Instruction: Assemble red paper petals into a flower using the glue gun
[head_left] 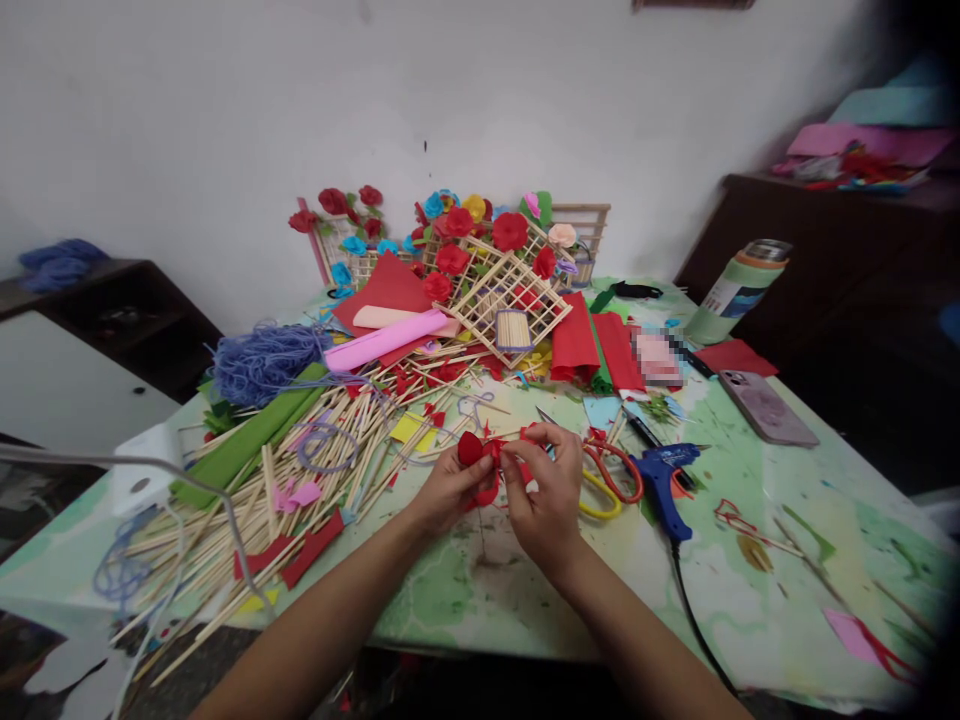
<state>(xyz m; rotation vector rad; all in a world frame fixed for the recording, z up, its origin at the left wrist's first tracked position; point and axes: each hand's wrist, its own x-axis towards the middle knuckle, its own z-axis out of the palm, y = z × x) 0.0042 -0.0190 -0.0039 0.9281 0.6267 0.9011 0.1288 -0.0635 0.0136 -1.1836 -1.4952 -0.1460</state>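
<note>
Over the front middle of the table, my left hand point(455, 488) pinches a small red paper flower point(470, 449). My right hand point(546, 486) meets it from the right, thumb and fingertips pressed together on the red paper at the flower's base. What lies between those fingertips is mostly hidden. Bits of red paper show under and between both hands. Right beside my right hand lie scissors with red handles point(626, 475) and another pair with yellow handles point(602, 497). A blue hot glue gun point(664, 485) rests farther right, its cord running to the front edge.
Loose wooden sticks point(300, 480) and tangled purple yarn point(266, 362) cover the left side. Behind stand wooden lattices point(517, 305) with paper flowers. Red crepe paper point(574, 340), a phone point(769, 407) and a green bottle point(739, 290) are toward the right. A white cable point(187, 470) arcs at left.
</note>
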